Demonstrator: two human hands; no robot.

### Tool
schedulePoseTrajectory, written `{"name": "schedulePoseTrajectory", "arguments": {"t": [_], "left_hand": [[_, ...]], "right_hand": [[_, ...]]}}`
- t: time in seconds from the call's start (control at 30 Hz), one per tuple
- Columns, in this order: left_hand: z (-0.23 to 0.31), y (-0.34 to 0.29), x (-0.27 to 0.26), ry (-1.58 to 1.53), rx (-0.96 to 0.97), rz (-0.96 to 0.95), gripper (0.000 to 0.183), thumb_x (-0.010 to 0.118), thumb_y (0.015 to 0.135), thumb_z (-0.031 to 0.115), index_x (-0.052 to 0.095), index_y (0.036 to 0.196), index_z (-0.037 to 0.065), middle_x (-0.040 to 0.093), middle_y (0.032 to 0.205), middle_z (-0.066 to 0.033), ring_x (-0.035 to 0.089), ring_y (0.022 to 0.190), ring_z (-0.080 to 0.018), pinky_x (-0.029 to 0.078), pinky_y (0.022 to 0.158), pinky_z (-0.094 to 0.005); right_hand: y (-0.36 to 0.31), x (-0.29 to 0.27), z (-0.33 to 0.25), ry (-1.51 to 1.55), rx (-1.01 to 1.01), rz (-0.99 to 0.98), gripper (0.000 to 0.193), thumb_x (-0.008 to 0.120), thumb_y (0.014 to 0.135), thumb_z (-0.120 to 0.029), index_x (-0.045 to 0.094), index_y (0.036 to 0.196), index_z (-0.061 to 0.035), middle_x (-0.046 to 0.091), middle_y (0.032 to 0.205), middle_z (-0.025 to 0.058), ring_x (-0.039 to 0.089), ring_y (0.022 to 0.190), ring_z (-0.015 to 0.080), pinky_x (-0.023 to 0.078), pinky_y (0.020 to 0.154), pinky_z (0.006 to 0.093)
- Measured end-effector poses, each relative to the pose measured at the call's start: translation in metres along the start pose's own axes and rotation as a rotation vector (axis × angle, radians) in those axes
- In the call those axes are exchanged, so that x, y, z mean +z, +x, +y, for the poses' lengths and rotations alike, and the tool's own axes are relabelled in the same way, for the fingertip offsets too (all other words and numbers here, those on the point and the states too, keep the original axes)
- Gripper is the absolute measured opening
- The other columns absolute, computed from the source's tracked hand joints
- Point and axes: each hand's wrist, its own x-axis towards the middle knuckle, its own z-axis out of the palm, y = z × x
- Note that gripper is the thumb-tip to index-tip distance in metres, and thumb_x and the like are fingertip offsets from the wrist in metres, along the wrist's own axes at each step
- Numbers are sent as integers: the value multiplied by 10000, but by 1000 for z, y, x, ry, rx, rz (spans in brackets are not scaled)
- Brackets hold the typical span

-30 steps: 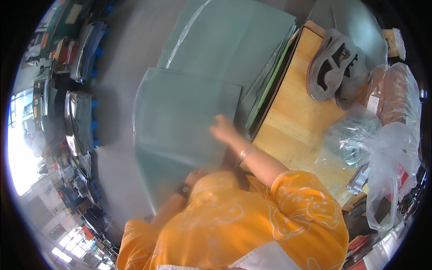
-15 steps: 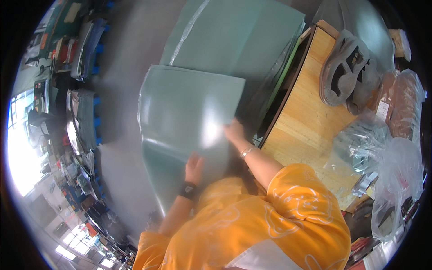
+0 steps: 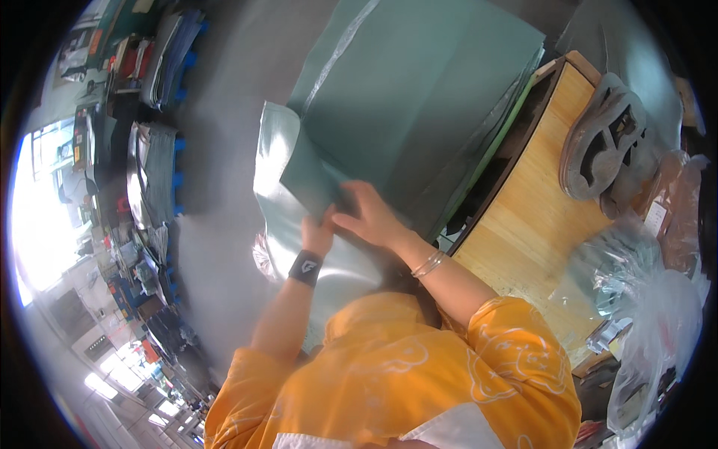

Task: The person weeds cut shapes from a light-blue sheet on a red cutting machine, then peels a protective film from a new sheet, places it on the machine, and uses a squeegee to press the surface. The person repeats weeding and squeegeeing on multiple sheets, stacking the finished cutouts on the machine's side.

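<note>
A glossy grey-green flexible sheet [image 3: 277, 153] bends and curls in front of my body, its far left corner standing up and shining. My left hand [image 3: 318, 234], with a dark band on the wrist, has its fingers closed at the curled part of the sheet. Close beside it, almost touching, is my right hand [image 3: 372, 218], its thumb and fingers spread apart against the sheet. Bracelets circle the right wrist. Beyond both hands lies a stack of similar grey-green sheets [image 3: 426, 82] with a pale shiny strip across its top. The sheet's near end is partly hidden by my orange shirt.
To the right is a wooden tabletop [image 3: 516, 232] bearing grey sole-shaped pieces [image 3: 604, 138] and clear plastic bags [image 3: 617, 258]. Grey floor [image 3: 224, 150] stretches along the left, with piles of sheet material [image 3: 153, 176] on blue supports farther off.
The sheet, flatter before, is now curled with its right side drawn over leftward. My right hand has moved left from the sheet's right edge to beside my left hand, which has risen slightly.
</note>
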Motion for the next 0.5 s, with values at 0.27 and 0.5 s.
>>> {"name": "schedulePoseTrajectory", "arguments": {"t": [0.27,0.5], "left_hand": [[-3,9,-1,69,106,-72,242,595,803,117,636,1003,-13,673,907,-184,638,922,-330,485,760,-395],[29,14,-29,-276,5,-356,247,526,855,64,571,1077,-33,644,975,-77,625,894,-193,486,785,-309]], "right_hand": [[70,31,-26,15,-7,7,779,634,804,-441,338,1364,13,364,1371,272,380,1256,408,331,1032,418],[74,29,-12,101,-23,-49,706,620,823,-430,406,1338,3,424,1351,245,412,1255,370,335,1031,394]]}}
